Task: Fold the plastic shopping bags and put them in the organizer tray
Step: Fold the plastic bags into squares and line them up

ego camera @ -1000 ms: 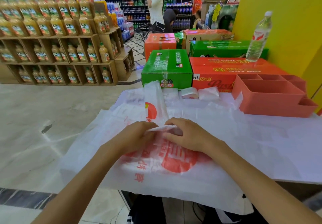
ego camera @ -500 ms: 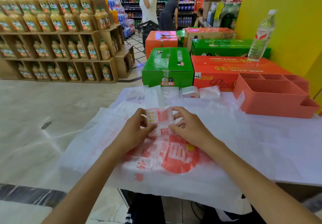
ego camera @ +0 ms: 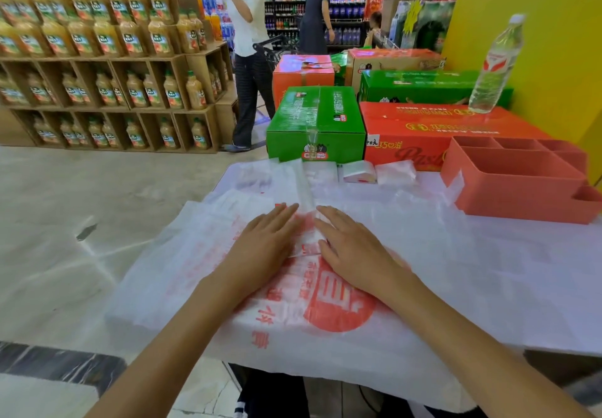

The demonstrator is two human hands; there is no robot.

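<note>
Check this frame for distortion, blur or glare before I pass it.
Head view: wide-angle bending shows at the edges, the juice shelves curve; the hands, left and right, are fairly sharp; the water bottle is soft; lighting is even, with mild sheen on the plastic bags.

Under your palms the bags [ego camera: 325, 336] are translucent white, printed with a red disc and red characters. At two o'clock your tray [ego camera: 521, 189] is coral pink. At twelve o'clock sit a green box [ego camera: 312, 118] and an orange-red box [ego camera: 423, 131], with a yellow wall [ego camera: 553, 59] behind.
</note>
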